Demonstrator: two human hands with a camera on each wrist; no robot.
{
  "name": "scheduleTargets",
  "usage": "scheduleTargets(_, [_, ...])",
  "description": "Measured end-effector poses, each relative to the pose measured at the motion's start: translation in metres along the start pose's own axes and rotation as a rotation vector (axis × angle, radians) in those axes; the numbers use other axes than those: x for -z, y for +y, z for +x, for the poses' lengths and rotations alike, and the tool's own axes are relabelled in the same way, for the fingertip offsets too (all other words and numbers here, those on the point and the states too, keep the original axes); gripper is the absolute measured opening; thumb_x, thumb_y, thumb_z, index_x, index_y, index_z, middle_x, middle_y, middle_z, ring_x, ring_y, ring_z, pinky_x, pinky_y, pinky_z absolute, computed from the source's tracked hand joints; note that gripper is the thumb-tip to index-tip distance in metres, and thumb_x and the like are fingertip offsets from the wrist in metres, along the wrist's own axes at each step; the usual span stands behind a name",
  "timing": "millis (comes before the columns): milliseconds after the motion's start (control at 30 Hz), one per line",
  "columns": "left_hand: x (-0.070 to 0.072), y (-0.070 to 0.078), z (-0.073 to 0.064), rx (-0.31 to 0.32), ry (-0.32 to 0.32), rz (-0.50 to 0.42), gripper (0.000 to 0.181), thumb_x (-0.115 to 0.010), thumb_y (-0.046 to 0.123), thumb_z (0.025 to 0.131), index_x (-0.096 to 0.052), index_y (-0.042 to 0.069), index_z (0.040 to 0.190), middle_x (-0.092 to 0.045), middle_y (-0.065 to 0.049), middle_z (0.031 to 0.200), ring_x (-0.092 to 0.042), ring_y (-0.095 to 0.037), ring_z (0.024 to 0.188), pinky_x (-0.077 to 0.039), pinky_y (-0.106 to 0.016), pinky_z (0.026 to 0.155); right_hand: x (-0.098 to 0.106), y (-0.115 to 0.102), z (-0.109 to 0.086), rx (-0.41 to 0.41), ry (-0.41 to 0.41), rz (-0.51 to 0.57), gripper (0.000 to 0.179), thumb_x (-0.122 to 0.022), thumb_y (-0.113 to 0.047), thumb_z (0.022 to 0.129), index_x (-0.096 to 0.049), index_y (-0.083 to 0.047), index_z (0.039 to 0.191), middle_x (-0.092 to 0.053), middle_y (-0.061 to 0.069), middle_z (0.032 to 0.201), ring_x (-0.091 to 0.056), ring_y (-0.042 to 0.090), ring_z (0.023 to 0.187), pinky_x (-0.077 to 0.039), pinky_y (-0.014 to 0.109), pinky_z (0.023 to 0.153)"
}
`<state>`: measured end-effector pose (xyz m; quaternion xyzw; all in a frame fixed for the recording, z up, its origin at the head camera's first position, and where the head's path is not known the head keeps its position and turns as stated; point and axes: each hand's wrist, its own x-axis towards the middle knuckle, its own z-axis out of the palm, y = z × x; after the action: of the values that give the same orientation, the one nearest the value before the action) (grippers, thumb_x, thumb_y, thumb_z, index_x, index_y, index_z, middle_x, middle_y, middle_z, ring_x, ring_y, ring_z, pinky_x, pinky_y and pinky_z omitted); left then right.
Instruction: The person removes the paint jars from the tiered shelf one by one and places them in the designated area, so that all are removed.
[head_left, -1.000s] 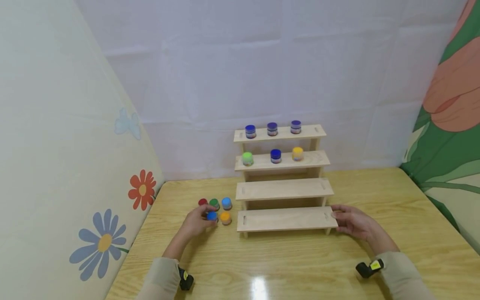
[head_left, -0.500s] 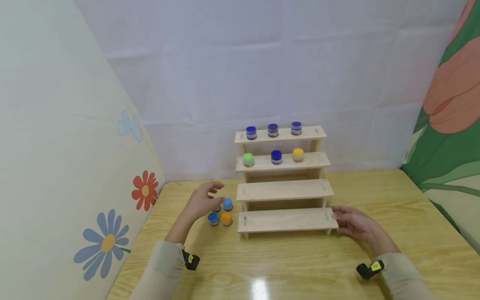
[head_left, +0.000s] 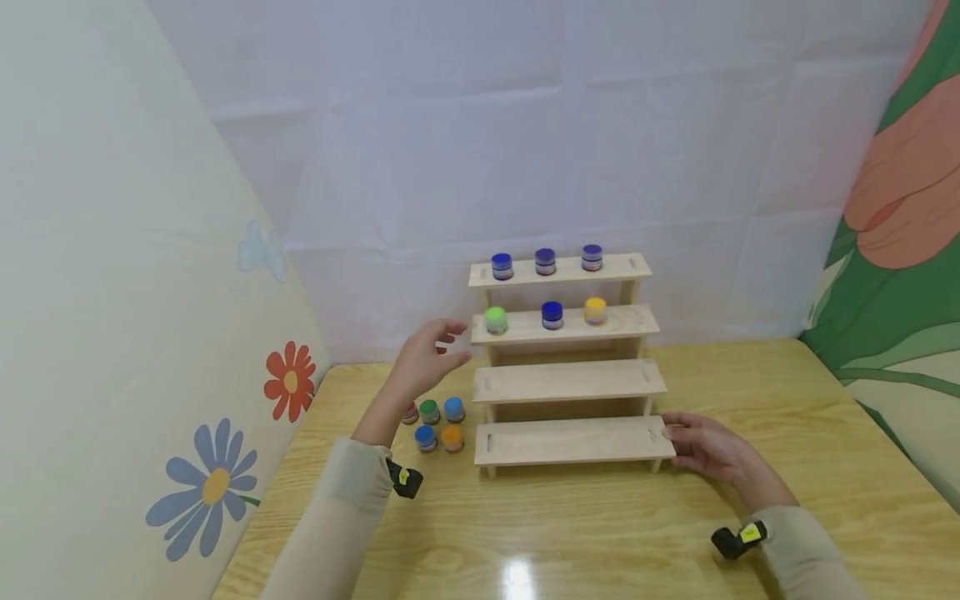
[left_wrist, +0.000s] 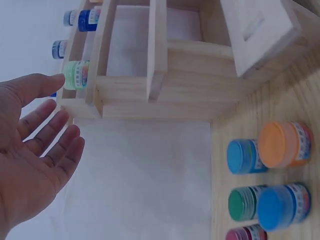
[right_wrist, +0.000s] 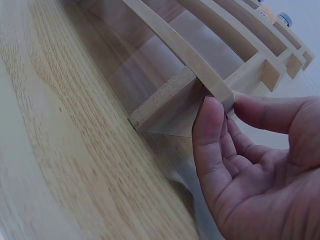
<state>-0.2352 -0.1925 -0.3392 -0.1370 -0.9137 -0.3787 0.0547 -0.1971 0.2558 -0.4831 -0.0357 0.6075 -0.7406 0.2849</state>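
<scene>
Wood-grain table | left hand wide, near light-green jar | right hand pinches 4-shelf stand

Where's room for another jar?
The two lower shelves of the wooden rack are bare, though the right hand pinches the bottom one's end. Tabletop in front of the rack is bare too. Left of it, five paint jars crowd together.

On my remote feeds I could read no word, number or brand. Printed labels showed on the orange jar, the nearer blue jar and the light green jar, too blurred; the yellow tags on the wrist cameras were too small.
</scene>
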Motion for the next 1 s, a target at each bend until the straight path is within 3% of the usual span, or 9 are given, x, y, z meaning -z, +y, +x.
scheduleTargets(367, [-0.014, 0.007, 0.030, -0.029, 0.044, -0.094, 0.047, -0.072, 0.013, 0.093, -0.057, 0.000, 0.136, -0.060, -0.018, 0.136, -0.056, -0.036, 0.125, -0.047, -0.050, 0.109, -0.002, -0.003, -0.001, -0.003, 0.005, -0.001, 0.046, -0.053, -0.011, 0.104, -0.038, 0.004, 0.145, -0.070, 0.001, 0.102, -0.068, 0.012, 0.088, -0.059, 0.024, 0.070])
scheduleTargets(767, [-0.026, 0.018, 0.052, 0.032, 0.042, -0.165, 0.053, -0.076, 0.011, 0.089, -0.055, 0.000, 0.137, -0.059, -0.019, 0.137, -0.059, -0.036, 0.123, -0.050, -0.045, 0.106, -0.001, -0.002, 0.000, -0.005, 0.013, 0.008, 0.038, -0.053, -0.010, 0.104, -0.045, -0.001, 0.140, -0.070, 0.001, 0.100, -0.068, 0.012, 0.087, -0.059, 0.024, 0.070])
scheduleTargets(1000, [-0.033, 0.019, 0.060, 0.083, 0.010, -0.171, 0.056, -0.075, 0.009, 0.090, -0.052, 0.001, 0.140, -0.059, -0.019, 0.138, -0.059, -0.035, 0.122, -0.052, -0.044, 0.103, -0.001, -0.001, 0.001, -0.014, 0.010, 0.009, 0.032, -0.053, -0.009, 0.104, -0.048, -0.005, 0.135, -0.070, 0.001, 0.100, -0.068, 0.012, 0.087, -0.059, 0.023, 0.070])
